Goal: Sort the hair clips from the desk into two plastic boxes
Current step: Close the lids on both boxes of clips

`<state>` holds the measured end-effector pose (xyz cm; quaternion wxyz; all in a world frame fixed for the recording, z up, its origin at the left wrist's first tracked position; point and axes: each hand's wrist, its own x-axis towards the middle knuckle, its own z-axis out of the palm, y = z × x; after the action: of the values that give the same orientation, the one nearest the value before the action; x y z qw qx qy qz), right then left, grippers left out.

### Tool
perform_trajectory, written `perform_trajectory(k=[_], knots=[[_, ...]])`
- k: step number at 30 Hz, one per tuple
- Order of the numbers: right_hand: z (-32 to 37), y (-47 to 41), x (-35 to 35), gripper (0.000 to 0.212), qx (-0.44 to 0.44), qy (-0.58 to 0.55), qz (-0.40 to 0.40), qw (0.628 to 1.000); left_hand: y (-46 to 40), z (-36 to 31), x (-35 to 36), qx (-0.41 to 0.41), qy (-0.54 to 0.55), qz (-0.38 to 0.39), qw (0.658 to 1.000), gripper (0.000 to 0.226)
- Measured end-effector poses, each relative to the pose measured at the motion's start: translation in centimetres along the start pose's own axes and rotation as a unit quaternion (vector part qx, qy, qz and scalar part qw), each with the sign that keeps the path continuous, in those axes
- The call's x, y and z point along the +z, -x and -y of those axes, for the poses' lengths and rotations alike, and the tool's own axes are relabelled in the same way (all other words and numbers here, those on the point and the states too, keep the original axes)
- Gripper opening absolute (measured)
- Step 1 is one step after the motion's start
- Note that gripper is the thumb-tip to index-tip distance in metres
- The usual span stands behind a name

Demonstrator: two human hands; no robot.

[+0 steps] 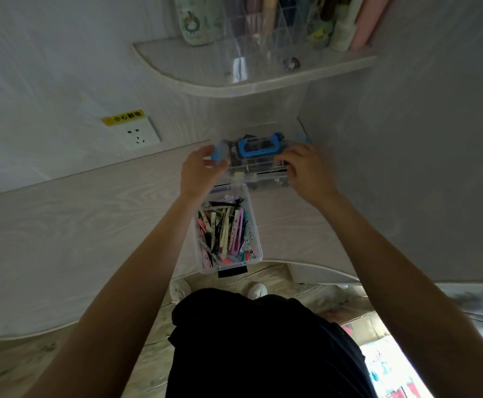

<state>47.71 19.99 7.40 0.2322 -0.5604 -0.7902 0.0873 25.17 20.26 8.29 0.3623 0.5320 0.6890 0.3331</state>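
Both hands, left hand [201, 172] and right hand [306, 170], grip the blue-handled box [259, 156]; open box [227, 229] of hair clips [224, 232] sits nearer on the desk [76, 225].

I think I am looking at a home, most likely a bedroom or a dormitory corner. The tabletop [76, 225] is pale wood-grain laminate, fitted into a corner between two walls. Above its far edge hangs a curved corner shelf [234, 81] carrying a clear organizer [263, 38] and soft-coloured bottles [346, 30], like cosmetics. On the left wall there is a wall socket [141, 135] with a yellow warning label [123, 117]. Below the tabletop's near edge I see a wood-pattern floor [154, 340] and white shoes [257, 290].
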Motion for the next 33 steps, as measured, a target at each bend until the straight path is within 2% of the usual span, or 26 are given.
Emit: perform_trajectory(k=[4,7,12,18,21,23,25,27,28,29,31,33], knots=[[-0.6,-0.4,-0.6,0.021,0.121,-0.003,-0.075,0.990,-0.3,0.2,0.5,0.003,0.003,0.001,1.000,0.044],[-1.7,-1.4,-1.0,0.027,0.207,-0.021,-0.026,0.978,-0.3,-0.1,0.6,0.002,-0.010,0.001,1.000,0.043],[-2.5,-1.7,-1.3,0.027,0.200,-0.040,-0.015,0.979,-0.1,0.1,0.7,-0.034,0.029,-0.014,0.999,0.046],[-2.5,-0.9,-0.9,0.027,0.200,-0.020,0.003,0.979,-0.4,0.7,1.0,-0.038,0.057,0.017,0.998,0.052],[-2.7,-1.3,-0.7,0.026,0.203,0.012,-0.002,0.979,-0.8,1.0,1.4,0.018,-0.063,-0.023,0.998,0.046],[-2.9,-1.8,-0.6,0.027,0.240,-0.062,0.020,0.969,-1.2,1.1,1.4,0.054,-0.110,-0.051,0.991,0.041],[-3.3,-2.0,-0.5,0.030,0.309,-0.193,0.042,0.930,-1.7,1.1,1.6,0.016,-0.082,-0.052,0.995,0.038],[-3.4,-2.3,-0.6,0.043,0.369,-0.298,0.016,0.880,-2.2,0.8,1.7,-0.094,0.041,-0.035,0.994,0.044],[-3.5,-2.4,-0.6,0.048,0.385,-0.324,-0.003,0.865,-2.5,0.6,1.8,-0.152,0.120,-0.028,0.981,0.052],[-3.4,-2.6,-0.6,0.049,0.396,-0.338,-0.022,0.854,-2.7,0.4,1.8,-0.196,0.178,-0.021,0.964,0.060],[-3.3,-2.7,-0.4,0.044,0.410,-0.343,-0.049,0.844,-2.9,0.1,1.7,-0.228,0.221,-0.009,0.948,0.068],[-3.3,-2.7,0.0,0.035,0.399,-0.327,-0.053,0.855,-2.9,-0.2,1.8,-0.208,0.213,-0.010,0.955,0.058]])
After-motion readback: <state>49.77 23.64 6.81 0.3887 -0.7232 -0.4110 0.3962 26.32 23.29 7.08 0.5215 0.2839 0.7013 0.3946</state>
